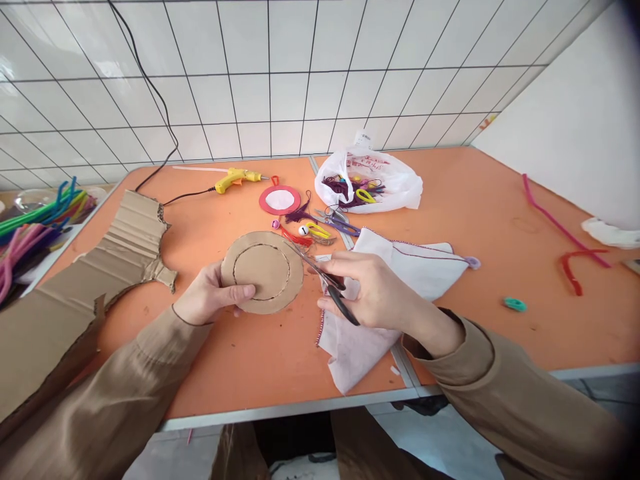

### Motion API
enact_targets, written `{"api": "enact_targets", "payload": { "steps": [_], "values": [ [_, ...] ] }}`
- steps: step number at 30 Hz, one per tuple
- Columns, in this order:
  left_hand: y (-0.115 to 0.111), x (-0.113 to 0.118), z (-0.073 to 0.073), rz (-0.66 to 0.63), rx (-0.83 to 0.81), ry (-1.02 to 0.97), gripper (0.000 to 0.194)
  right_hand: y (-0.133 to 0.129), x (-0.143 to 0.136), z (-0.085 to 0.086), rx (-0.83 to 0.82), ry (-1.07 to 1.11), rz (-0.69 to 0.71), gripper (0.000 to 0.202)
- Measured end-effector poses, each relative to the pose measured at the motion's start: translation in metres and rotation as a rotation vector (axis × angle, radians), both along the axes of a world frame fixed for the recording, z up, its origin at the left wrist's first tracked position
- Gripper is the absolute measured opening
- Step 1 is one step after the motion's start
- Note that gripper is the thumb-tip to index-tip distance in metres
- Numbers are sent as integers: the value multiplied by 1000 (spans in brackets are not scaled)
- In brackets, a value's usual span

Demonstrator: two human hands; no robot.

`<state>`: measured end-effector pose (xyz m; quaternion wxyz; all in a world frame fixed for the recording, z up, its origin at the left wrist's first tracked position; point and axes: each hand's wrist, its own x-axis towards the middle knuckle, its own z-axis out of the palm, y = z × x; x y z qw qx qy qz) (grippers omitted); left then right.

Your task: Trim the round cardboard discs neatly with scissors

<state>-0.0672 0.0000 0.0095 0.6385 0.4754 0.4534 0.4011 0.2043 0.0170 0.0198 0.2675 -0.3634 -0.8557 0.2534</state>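
My left hand grips the left edge of a round cardboard disc, thumb on top. A rough circular cut line runs inside the disc's rim. In my right hand are black-handled scissors, their blades pointing up and left to the disc's right edge. Under my right hand a white cloth with a stitched border lies on the orange table. Just beyond the disc are a pink bell, a white bell and a red tassel.
Large cut cardboard covers the left side. Farther back lie a yellow glue gun, a red-rimmed disc, purple scissors and a white plastic bag of threads. Pipe cleaners lie at the right.
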Motion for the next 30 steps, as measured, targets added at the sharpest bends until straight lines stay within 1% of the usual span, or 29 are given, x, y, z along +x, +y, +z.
{"api": "enact_targets", "payload": {
  "steps": [4,7,9,13,16,18,20,24,26,30],
  "values": [
    [1,-1,-1,-11,7,16,22,-1,0,-2,43,-22,-19,13],
    [1,0,-1,-6,-4,14,24,-1,1,-2,9,0,-23,16],
    [0,1,0,7,-27,-1,25,-1,1,-2,-76,45,-36,20],
    [-1,4,2,60,-68,-48,29,-2,-2,-1,-343,200,-79,21],
    [-2,6,2,101,-93,-79,31,-3,-6,-1,-494,293,-21,31],
    [-1,6,0,128,-100,-109,30,-5,-9,-3,-548,341,34,35],
    [-1,7,-2,134,-87,-155,28,-7,-12,-5,-581,380,58,39],
    [-3,10,-7,134,-61,-263,22,-12,-19,-10,-617,410,50,43],
    [-5,12,-7,166,-64,-312,20,-15,-22,-11,-614,425,31,43],
    [-7,18,-7,262,-76,-377,21,-16,-29,-11,-576,496,-34,38]
  ]
}}
